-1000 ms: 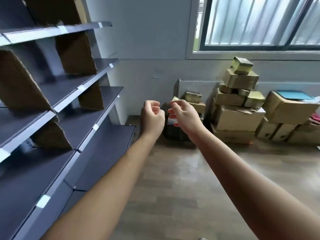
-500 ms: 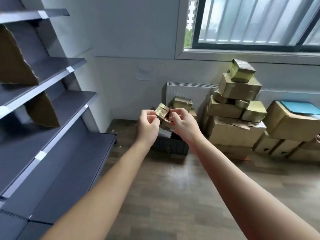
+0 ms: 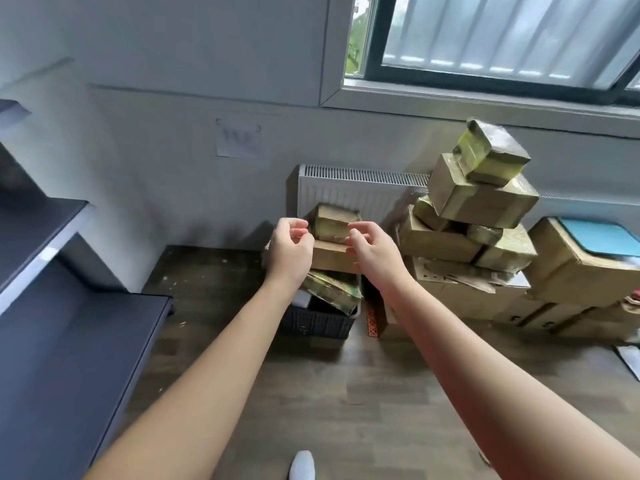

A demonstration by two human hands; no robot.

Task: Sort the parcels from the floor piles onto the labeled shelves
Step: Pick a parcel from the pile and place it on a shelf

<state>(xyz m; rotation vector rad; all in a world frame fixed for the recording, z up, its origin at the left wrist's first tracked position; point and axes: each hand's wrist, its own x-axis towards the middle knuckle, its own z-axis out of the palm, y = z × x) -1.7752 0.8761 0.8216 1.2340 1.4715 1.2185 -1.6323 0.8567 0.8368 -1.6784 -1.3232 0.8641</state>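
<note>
1. Two bare hands reach forward, side by side. The left hand and the right hand each have the fingers loosely curled and parted; neither grip has hold of anything.
2. Between and just beyond the hands sits a small pile of three parcels. A taped parcel is on top, its long axis running left to right along the wall. It rests on a plain brown parcel, which lies the same way. Below these a yellow-green parcel tilts down to the right, partly inside a dark crate on the floor.
3. To the right stands a taller stack of about seven taped parcels (some are partly hidden, so the count is rough). Its top parcel is turned cornerwise to the one beneath.
4. Further right lies a large carton with a blue sheet on it.
5. Three dark shelves show at the left edge, all bare where visible.
6. A white radiator stands behind the small pile, under one window.
7. One white-socked foot shows at the bottom edge.
</note>
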